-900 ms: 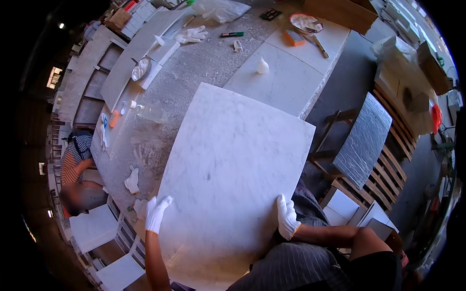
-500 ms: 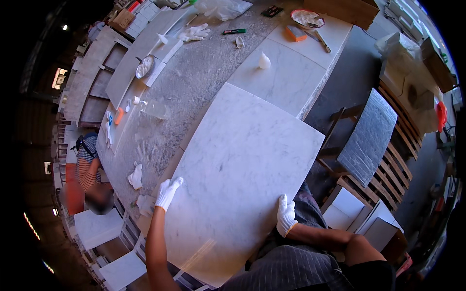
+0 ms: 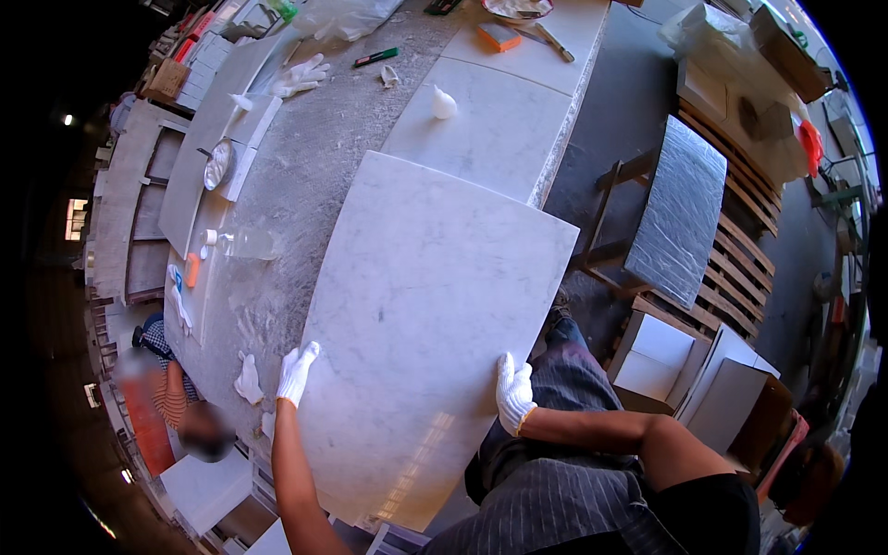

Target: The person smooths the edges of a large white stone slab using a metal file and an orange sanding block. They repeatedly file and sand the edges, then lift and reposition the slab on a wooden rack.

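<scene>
Left hand (image 3: pixel 296 373), gloved in white: at the slab's left edge, lower left of centre. Thumb and fingers lie near together on or over the rim; I cannot tell whether any fingertips curl underneath. Right hand (image 3: pixel 514 393), same glove: against the right edge, just below centre, fingers bunched, thumb side up. How firmly it clasps is hidden too.

Slab (image 3: pixel 435 277): pale, faintly grey-veined, flat, filling the middle of the frame and running toward the lower edge. Its top edge overlaps the tile (image 3: pixel 476 116) at upper centre. What bears its lower part I cannot see.

Handling, my estimate: heavy for its spread, wholly stiff, no give. The face gives a sheen at lower centre, so I expect it slick, more so if dust gets under the knitted gloves. Corners and thin rim probably chip on a knock; a one-sided lift could crack it. Best hold: both long edges, opposite each other near mid-length, palms under, thumbs on top. My hands sit rather low for balance; the upper end may weigh down if raised from here.

Further out: dusty bench (image 3: pixel 287 222), left of centre; white bottle (image 3: pixel 443 104), upper centre; dark slab (image 3: pixel 678 213), right, beside the pallet (image 3: pixel 740 254); another person (image 3: pixel 174 407), lower left.
</scene>
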Demonstrator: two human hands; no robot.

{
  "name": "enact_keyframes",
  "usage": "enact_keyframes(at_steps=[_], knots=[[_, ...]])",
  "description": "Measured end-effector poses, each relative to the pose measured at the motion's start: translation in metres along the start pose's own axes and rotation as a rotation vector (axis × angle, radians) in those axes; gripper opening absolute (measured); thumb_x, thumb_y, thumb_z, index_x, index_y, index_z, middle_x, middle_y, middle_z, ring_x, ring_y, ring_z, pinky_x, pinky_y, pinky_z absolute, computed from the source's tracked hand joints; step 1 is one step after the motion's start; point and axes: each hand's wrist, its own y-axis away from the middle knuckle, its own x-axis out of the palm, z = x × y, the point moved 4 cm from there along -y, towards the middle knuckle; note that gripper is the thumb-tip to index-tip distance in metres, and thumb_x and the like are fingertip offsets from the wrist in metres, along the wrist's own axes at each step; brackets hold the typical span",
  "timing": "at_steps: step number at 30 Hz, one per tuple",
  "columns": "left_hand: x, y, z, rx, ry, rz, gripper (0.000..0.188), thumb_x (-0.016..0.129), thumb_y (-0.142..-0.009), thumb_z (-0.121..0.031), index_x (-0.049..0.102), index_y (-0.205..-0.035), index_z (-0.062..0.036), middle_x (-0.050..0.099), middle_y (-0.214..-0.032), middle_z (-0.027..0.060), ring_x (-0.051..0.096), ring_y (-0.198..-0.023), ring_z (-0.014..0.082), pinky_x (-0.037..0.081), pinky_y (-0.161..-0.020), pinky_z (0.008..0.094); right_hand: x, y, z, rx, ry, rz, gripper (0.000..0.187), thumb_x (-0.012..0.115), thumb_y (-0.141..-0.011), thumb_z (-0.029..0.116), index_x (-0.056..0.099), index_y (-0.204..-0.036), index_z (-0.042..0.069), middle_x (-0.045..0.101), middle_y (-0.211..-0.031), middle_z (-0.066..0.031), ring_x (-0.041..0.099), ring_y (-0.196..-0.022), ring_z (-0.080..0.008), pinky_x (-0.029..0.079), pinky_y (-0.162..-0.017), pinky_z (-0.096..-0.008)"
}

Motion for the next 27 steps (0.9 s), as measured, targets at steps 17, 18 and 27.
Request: enact_keyframes(at_steps=[17, 18, 27], knots=[[0.004, -0.018, -0.008, 0.108, -0.614, -0.104, 0.058, 0.052, -0.095, -0.054, 0.065, -0.097, 0.0025, 0.067, -0.097, 0.0234, 0.062, -0.093, 0.0378, 0.048, -0.081, 0.0451, 0.006, 0.002, -0.005, 0.021, -0.081, -0.070, 0.045, 0.051, -0.101, 0.043, 0.049, -0.117, 0.001, 0.062, -0.110, -0.0153, 0.060, -0.096, -0.0293, 0.048, -0.083, -0.0381], [0.004, -0.015, -0.013, 0.142, -0.783, -0.133, 0.055, 0.051, -0.096, -0.052, 0.064, -0.093, 0.0009, 0.067, -0.094, 0.0235, 0.062, -0.091, 0.0390, 0.048, -0.078, 0.0471, 0.006, 0.000, -0.008, 0.027, -0.083, -0.046, 0.046, 0.051, -0.100, 0.043, 0.050, -0.118, 0.001, 0.062, -0.112, -0.0152, 0.060, -0.098, -0.0288, 0.048, -0.084, -0.0378], [0.014, 0.007, -0.167, 0.705, -1.050, -0.298, 0.030, 0.057, -0.090, -0.035, 0.065, -0.094, -0.0068, 0.066, -0.098, 0.0119, 0.062, -0.092, 0.0318, 0.048, -0.080, 0.0463, 0.011, -0.021, -0.033, 0.262, -0.334, 0.408, 0.071, 0.050, -0.095, 0.057, 0.041, -0.141, 0.003, 0.053, -0.134, -0.0175, 0.053, -0.123, -0.0302, 0.050, -0.094, -0.0385]])
